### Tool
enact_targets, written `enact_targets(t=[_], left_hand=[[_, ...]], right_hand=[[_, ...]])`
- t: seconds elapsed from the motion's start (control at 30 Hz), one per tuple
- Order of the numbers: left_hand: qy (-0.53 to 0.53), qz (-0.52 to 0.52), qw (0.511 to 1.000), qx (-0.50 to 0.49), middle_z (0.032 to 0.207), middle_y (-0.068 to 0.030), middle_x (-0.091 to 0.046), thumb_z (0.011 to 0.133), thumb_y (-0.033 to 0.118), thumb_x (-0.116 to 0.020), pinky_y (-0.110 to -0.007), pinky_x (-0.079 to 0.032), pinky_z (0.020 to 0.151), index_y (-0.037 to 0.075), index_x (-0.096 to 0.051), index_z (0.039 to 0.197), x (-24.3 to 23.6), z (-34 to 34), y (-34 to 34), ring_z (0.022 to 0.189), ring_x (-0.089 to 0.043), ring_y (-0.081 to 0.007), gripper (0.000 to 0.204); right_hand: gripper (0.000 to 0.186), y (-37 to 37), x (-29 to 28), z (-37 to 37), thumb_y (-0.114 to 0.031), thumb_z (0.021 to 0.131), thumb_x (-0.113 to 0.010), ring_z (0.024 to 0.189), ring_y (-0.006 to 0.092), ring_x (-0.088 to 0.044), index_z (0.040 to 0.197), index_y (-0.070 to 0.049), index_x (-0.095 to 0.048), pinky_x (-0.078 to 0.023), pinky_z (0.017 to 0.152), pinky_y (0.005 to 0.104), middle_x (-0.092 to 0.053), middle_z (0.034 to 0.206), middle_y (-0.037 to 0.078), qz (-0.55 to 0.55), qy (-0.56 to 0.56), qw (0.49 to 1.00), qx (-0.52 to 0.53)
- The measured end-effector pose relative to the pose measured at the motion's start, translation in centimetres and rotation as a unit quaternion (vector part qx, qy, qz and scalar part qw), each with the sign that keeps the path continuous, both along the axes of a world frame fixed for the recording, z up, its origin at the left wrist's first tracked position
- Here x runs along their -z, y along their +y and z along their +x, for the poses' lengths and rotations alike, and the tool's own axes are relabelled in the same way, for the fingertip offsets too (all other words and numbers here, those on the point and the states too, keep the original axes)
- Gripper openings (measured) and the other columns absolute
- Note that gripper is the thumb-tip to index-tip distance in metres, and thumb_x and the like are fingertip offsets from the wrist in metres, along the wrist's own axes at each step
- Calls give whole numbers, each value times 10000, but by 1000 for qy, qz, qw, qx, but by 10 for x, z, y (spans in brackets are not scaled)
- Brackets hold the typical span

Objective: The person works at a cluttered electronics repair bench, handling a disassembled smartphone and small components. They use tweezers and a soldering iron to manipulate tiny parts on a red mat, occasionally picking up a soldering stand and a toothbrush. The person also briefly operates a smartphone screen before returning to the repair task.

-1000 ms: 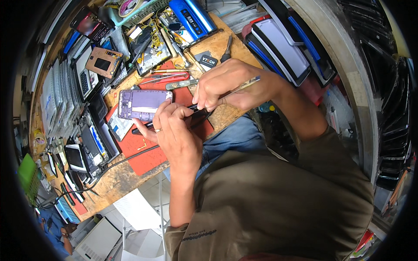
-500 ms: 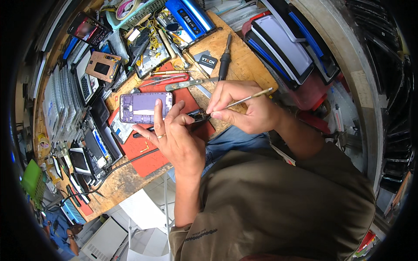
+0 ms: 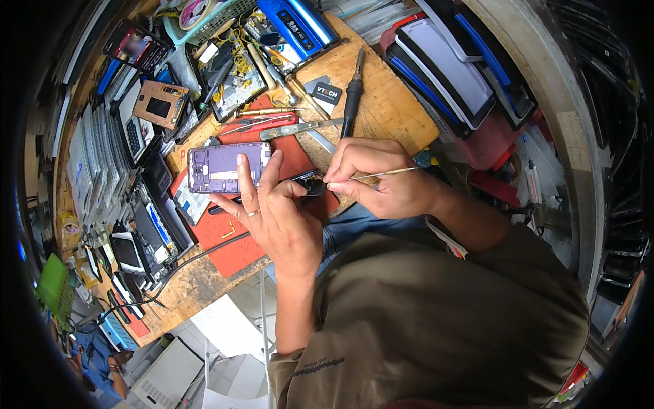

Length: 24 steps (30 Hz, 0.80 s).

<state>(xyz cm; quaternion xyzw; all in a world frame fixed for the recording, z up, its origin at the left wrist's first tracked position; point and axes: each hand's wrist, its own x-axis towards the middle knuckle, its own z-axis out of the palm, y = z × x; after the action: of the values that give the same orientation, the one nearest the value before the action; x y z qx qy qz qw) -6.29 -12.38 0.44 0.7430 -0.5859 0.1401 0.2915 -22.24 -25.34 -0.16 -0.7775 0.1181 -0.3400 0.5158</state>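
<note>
My left hand [image 3: 286,221] pinches a small dark phone part [image 3: 315,186] between thumb and forefinger; its other fingers spread over a purple phone housing [image 3: 221,160]. That housing lies on a red mat [image 3: 300,153], its inner side up. In my right hand [image 3: 385,178] is a thin metal tool [image 3: 395,172], held like a pen. The fingertips of the right hand meet the edge of the dark part. The tool's tip is too small to make out. Beyond the right hand lies a black-handled soldering iron [image 3: 352,99].
Metal scrapers [image 3: 296,129] and a red-handled tool [image 3: 276,121] lie beyond the housing. A blue power unit [image 3: 296,28] stands at the back. Opened phones [image 3: 151,221] crowd the left, where a black cable [image 3: 197,255] crosses the wooden bench [image 3: 388,102]. Stacked trays [image 3: 443,75] stand right.
My right hand has shifted slightly down, and its tool lies flatter, its rear end lower. The middle and ring fingers of my left hand have moved a little.
</note>
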Motion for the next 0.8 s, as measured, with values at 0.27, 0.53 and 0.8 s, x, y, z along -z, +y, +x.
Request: enact_targets(t=[0.27, 0.53, 0.8], left_hand=[[8, 37, 999, 12, 1447, -100, -702, 926, -77, -629, -811, -28, 1279, 113, -551, 981, -6, 1, 4, 1574, -466, -454, 213], [24, 19, 999, 21, 1434, -122, -717, 883, -140, -643, -757, -14, 1308, 97, -535, 1023, -6, -2, 10, 1554, -483, -479, 296], [84, -6, 994, 64, 1488, -193, -627, 902, -2, -758, -775, -38, 1297, 97, -637, 1110, -10, 1, 19, 1556, -460, -492, 260]], right_hand=[[117, 1, 2, -2, 42, 916, -751, 820, 341, -678, 934, -9, -647, -518, 731, 434, -649, 884, 134, -13, 4, 1000, -2], [125, -5, -33, -11, 73, 948, -769, 850, 223, -722, 983, -5, -677, -555, 743, 339, -723, 923, 109, -6, -25, 999, 36], [126, 21, -24, 17, 37, 903, -784, 790, 337, -687, 947, -19, -680, -531, 694, 443, -669, 892, 119, -70, -39, 995, 54]])
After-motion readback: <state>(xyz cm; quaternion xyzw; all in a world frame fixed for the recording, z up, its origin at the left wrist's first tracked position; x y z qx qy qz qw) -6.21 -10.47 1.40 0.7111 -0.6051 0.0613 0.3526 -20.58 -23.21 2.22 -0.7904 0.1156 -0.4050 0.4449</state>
